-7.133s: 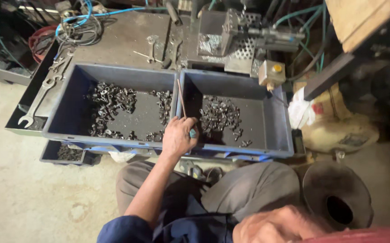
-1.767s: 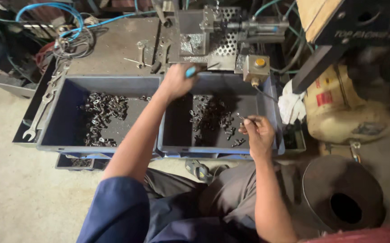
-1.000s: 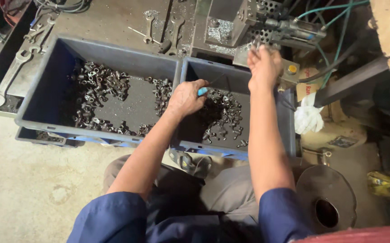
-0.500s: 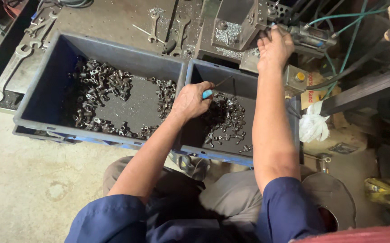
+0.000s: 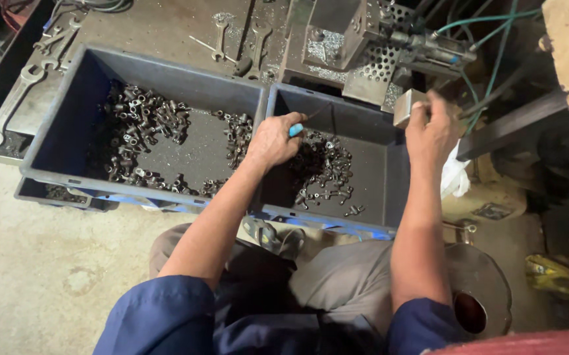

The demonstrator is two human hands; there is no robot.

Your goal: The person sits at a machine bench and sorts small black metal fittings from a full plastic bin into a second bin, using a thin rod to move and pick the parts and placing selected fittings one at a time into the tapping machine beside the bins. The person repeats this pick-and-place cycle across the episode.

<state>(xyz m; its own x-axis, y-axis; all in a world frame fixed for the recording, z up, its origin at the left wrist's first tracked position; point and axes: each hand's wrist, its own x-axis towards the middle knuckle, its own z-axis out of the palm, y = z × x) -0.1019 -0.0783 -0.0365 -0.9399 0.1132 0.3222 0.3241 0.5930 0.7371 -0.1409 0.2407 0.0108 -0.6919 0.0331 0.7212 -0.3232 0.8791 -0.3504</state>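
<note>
Gripping a blue-handled tool, the left hand is closed around it inside the right grey bin; most of the handle is hidden in the fist. Its thin shaft runs up and right from the fist. Small dark metal parts lie just beyond the knuckles; more parts fill the left bin. Farther off, the right hand touches a small box; whether it clasps it, cannot tell.
</note>
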